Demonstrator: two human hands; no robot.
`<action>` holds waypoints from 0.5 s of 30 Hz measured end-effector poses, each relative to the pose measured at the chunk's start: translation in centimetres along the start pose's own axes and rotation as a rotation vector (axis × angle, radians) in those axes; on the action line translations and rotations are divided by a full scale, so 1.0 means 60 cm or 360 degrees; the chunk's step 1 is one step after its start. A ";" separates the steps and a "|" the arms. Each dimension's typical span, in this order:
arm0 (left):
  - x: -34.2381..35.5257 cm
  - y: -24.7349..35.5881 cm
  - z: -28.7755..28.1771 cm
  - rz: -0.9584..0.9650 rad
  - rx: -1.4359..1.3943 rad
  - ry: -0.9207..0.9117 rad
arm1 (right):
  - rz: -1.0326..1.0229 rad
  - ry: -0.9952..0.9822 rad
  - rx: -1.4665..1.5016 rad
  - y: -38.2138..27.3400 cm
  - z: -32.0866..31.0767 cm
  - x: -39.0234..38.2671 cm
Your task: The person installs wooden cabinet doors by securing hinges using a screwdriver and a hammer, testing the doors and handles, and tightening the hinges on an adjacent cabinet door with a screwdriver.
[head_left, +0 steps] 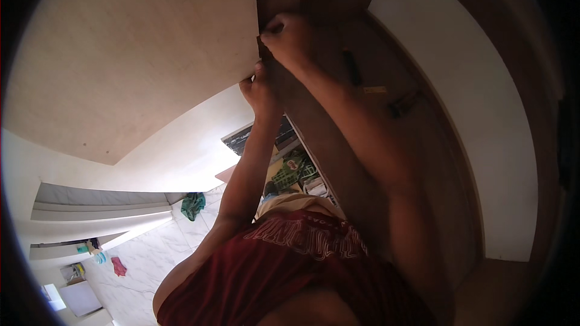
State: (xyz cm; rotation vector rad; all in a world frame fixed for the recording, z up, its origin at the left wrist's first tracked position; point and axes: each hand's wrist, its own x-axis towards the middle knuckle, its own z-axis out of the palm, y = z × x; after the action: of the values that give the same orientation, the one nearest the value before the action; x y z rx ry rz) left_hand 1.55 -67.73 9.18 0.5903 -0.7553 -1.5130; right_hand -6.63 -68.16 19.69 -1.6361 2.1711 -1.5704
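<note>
A large pale wooden panel (pixel 163 42) fills the upper left, its straight edge meeting a dark brown surface. Along that edge my right hand (pixel 290 37) is closed, finger and thumb pinched at a narrow dark strip (pixel 259 47). Just below it, my left hand (pixel 260 92) is closed with the thumb raised beside the panel's lower corner. What the left fingers hold, if anything, is hidden. Right of my right forearm, a dark-handled tool (pixel 351 67) lies on the brown surface.
A small tan piece (pixel 375 90) and a dark object (pixel 403 104) lie near the tool. A white curved wall (pixel 483 115) bounds the right side. Below are shelves with stacked items (pixel 296 169). Green cloth (pixel 193 205) and red cloth (pixel 119 267) lie on the marble-patterned floor (pixel 148 253).
</note>
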 end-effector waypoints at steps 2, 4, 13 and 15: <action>-0.006 0.001 0.006 0.0026 -0.0017 0.0002 | 0.0055 0.0017 0.0106 -0.001 0.012 -0.014; -0.005 -0.002 0.009 0.0045 -0.0030 0.0000 | -0.0185 0.0234 0.0068 0.006 0.020 -0.021; -0.008 -0.018 0.011 0.0030 -0.0192 0.0234 | -0.0326 0.0019 -0.0357 0.172 -0.134 -0.041; -0.007 -0.028 0.020 0.0063 -0.0409 0.0291 | -0.0145 -0.0093 -0.0562 0.260 -0.226 -0.034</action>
State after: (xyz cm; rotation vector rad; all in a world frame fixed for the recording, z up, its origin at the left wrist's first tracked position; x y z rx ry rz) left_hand -0.40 -67.17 8.65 0.5081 -0.4215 -1.4686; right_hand -24.00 -58.01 14.62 -1.8658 2.4871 -1.1872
